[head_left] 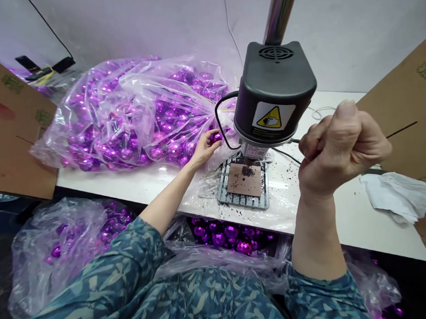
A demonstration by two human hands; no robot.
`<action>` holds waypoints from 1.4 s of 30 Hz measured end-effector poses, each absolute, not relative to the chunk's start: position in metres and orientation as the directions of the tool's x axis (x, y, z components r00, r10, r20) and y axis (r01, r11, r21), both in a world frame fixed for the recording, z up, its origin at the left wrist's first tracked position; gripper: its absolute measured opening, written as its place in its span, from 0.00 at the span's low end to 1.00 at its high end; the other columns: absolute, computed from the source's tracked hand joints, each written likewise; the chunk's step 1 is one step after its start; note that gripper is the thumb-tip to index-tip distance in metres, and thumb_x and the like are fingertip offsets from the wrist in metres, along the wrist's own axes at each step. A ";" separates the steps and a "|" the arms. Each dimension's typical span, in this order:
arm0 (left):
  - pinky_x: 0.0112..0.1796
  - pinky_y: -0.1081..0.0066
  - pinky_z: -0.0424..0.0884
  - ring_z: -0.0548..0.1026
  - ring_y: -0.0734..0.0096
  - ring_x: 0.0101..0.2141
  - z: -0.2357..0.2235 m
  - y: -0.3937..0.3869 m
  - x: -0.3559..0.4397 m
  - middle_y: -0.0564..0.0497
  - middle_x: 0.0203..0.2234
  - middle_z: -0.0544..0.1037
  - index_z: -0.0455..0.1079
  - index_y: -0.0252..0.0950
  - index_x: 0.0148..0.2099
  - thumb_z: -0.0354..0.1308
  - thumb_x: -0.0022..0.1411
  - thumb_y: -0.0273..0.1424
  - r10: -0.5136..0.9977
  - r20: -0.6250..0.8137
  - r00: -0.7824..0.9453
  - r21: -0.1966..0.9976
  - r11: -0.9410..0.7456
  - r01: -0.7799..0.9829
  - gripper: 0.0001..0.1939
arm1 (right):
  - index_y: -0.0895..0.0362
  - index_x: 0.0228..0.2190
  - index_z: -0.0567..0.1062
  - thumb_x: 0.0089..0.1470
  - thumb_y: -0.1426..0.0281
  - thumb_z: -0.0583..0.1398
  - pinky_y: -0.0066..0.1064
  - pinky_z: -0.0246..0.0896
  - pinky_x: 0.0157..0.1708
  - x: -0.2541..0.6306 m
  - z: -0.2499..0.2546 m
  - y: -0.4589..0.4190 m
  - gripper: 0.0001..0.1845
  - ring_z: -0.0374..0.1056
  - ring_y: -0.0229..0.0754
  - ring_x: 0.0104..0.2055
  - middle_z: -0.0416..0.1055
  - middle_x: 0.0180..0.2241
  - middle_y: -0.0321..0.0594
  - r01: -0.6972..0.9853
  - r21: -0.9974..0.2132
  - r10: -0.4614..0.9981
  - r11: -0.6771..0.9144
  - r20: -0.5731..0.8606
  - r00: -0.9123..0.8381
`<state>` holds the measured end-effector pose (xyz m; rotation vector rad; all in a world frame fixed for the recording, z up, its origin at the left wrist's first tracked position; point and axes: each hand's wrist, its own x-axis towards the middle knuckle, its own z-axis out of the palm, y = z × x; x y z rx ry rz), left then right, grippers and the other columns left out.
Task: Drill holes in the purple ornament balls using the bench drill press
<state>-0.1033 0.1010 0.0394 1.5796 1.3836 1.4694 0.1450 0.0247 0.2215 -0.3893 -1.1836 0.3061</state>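
My left hand (203, 148) is at the mouth of a clear plastic bag, its fingers curled around a purple faceted ball (215, 137). My right hand (343, 146) is raised in a fist to the right of a black bench drill press (277, 81); whatever it grips, if anything, is hidden behind the fingers. Below the drill head lies a brown board (236, 182) with a small hole, on a slotted metal base (228, 199). Dark shavings are heaped on the board and scattered around it.
A large clear bag (138, 90) of purple balls fills the table's left side. More balls (230, 235) lie in plastic below the table edge. Cardboard boxes (16, 133) flank the table. White cloth or paper (400, 195) rests at right. A black cable (219, 114) loops beside the drill.
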 end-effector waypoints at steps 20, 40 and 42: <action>0.59 0.51 0.74 0.78 0.55 0.55 0.010 0.005 -0.031 0.40 0.54 0.80 0.70 0.37 0.59 0.71 0.58 0.47 0.986 0.166 0.018 0.983 -0.164 -0.080 0.32 | 0.54 0.15 0.54 0.60 0.61 0.61 0.31 0.39 0.15 0.144 0.218 0.021 0.29 0.45 0.27 0.11 0.50 0.10 0.27 -0.011 -0.463 0.437 0.886 0.828 0.351; 0.58 0.54 0.73 0.77 0.57 0.55 0.014 0.003 -0.008 0.42 0.54 0.77 0.68 0.37 0.57 0.71 0.58 0.34 0.920 0.382 0.093 0.890 -0.393 0.231 0.27 | 0.53 0.18 0.51 0.63 0.55 0.56 0.28 0.45 0.17 0.144 0.215 0.009 0.29 0.47 0.25 0.14 0.50 0.13 0.27 0.110 -0.582 0.522 0.805 0.786 0.331; 0.58 0.55 0.73 0.77 0.57 0.54 0.015 0.000 -0.006 0.42 0.54 0.77 0.67 0.37 0.57 0.70 0.60 0.34 0.926 0.368 0.089 0.892 -0.378 0.249 0.26 | 0.54 0.18 0.51 0.63 0.58 0.57 0.28 0.43 0.17 0.144 0.214 0.008 0.28 0.47 0.25 0.14 0.50 0.12 0.27 0.082 -0.566 0.513 0.820 0.791 0.334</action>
